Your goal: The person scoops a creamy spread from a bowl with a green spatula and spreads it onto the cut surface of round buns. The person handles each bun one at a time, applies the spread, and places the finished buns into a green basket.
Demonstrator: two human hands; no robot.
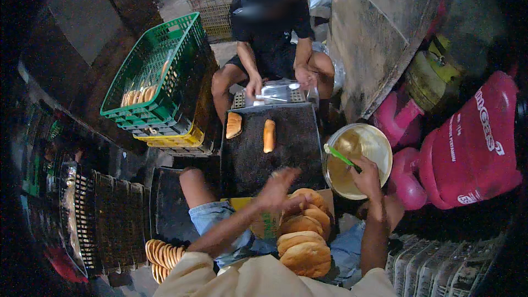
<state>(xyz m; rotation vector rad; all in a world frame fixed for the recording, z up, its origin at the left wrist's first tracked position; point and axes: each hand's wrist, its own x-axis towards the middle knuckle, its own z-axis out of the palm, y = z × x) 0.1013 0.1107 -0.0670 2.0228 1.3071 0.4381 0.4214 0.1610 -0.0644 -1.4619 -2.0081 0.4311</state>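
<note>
My right hand grips a green-handled spreader over a round tub of pale, creamy filling; a dab of it sits on the spreader's tip. Blurred, my left hand is spread above the near edge of a dark tray, its fingers apart, close to a pile of round flat bread at my lap. On the tray lie a long bread roll and a shorter filled piece of bread at the far left corner.
A person sits opposite, both hands on a clear plastic bag. Stacked crates, the top one green with packed bread, stand at left. Pink gas cylinders are at right. More bread lies at lower left, near a black tray.
</note>
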